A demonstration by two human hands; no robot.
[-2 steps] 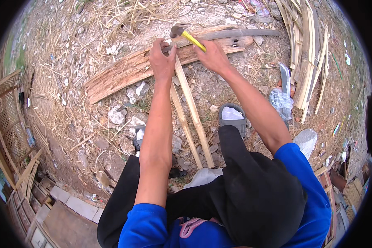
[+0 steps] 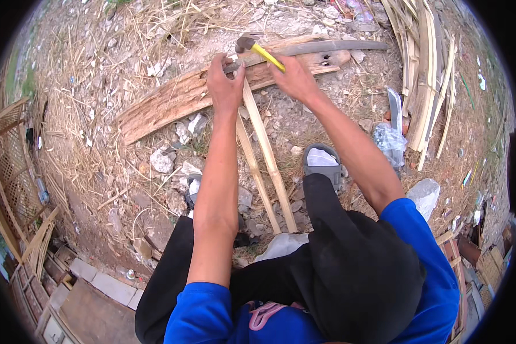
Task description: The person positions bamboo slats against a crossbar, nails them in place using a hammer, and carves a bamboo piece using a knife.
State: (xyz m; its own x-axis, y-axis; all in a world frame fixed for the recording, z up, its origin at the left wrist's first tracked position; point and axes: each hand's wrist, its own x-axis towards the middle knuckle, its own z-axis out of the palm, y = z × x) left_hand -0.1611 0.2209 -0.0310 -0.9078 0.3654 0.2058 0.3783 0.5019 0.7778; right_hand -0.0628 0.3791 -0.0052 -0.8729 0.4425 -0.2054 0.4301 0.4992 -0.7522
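Note:
My right hand (image 2: 297,80) is closed on the yellow handle of a hammer (image 2: 268,58), its dark head raised just beyond my left fingertips. My left hand (image 2: 226,87) is closed in a pinch above a weathered wooden plank (image 2: 166,110). Between its thumb and fingers a small dark piece shows, too hidden to name. A long dark strip (image 2: 352,45) lies across the plank's far side to the right. Two split bamboo strips (image 2: 264,135) run from the plank toward me between my feet; their far ends are near my left hand.
At the right lies a pile of bamboo strips (image 2: 424,74), with a blade (image 2: 395,109) and a clear plastic bag (image 2: 390,139) beside it. Stones (image 2: 162,161) and straw cover the ground. A woven lattice panel (image 2: 10,163) stands at the far left.

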